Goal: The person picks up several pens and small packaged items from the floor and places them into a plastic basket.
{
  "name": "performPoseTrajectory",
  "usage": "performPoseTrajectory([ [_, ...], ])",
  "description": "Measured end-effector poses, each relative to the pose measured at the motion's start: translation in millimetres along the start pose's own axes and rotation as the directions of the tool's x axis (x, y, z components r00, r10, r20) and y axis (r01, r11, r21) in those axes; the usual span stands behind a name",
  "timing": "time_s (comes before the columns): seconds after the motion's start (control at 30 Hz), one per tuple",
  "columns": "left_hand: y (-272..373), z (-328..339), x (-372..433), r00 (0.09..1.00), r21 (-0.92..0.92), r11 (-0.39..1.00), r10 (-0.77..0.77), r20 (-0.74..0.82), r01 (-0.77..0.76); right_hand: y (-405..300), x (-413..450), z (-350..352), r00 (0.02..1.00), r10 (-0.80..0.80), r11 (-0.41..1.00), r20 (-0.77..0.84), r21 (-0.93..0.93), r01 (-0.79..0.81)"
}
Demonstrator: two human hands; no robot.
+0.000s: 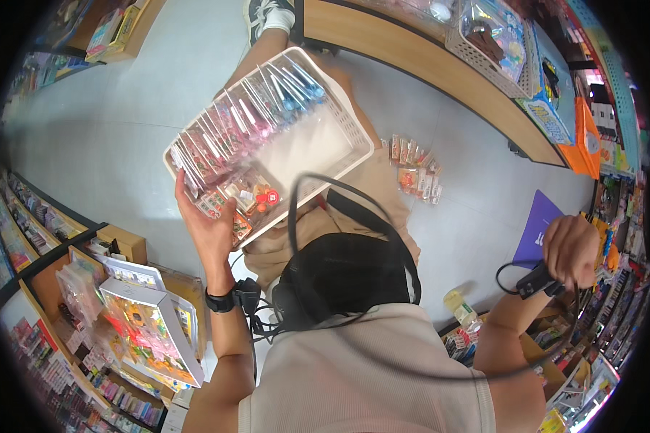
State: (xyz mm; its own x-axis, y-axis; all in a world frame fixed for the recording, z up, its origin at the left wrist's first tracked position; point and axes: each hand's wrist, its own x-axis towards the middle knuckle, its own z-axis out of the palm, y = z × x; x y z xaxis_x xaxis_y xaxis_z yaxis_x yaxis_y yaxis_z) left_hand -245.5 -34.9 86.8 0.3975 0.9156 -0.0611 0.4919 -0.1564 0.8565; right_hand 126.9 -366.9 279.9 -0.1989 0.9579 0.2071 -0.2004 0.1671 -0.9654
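Note:
A white plastic basket (pixel 360 130) rests tilted across my lap. My left hand (pixel 208 224) grips its near left corner, with the thumb over small packets inside. Along the basket's far side stands a row of clear packets (pixel 244 116) with pink and blue contents. Orange-and-red carded packets (pixel 249 197) lie in the near left corner; the right part of the basket floor is bare. Off to the right, away from the basket, my right hand (pixel 571 251) is curled, its palm side hidden. A black device (pixel 536 280) with a cable sits at that wrist.
Several small packets (pixel 414 168) lie on the grey floor (pixel 460 216) right of my leg. Shelves of goods line both sides. A boxed set (pixel 146 330) stands at left, a purple sheet (pixel 536 233) at right. A black cable (pixel 292 216) loops before the basket.

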Motion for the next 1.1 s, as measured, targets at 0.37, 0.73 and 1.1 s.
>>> performPoseTrajectory([
  [0.37, -17.4, 2.6, 5.4, 0.998, -0.027, 0.999, 0.023, 0.054, -0.021, 152.5, -429.4, 74.7, -0.621, 0.573, -0.614, -0.535, 0.222, -0.757],
  [0.73, 0.6, 3.4, 0.2, 0.996, 0.033, 0.998, -0.058, 0.064, 0.056, 426.1, -201.0, -41.2, -0.033, 0.541, 0.082, -0.841, 0.091, -0.993],
  [1.1, 20.2, 6.1, -4.2, 0.987, 0.067, 0.987, -0.148, 0.055, 0.144, 529.0, -125.4, -40.0, -0.483, 0.254, -0.364, -0.838, 0.380, -0.850],
])
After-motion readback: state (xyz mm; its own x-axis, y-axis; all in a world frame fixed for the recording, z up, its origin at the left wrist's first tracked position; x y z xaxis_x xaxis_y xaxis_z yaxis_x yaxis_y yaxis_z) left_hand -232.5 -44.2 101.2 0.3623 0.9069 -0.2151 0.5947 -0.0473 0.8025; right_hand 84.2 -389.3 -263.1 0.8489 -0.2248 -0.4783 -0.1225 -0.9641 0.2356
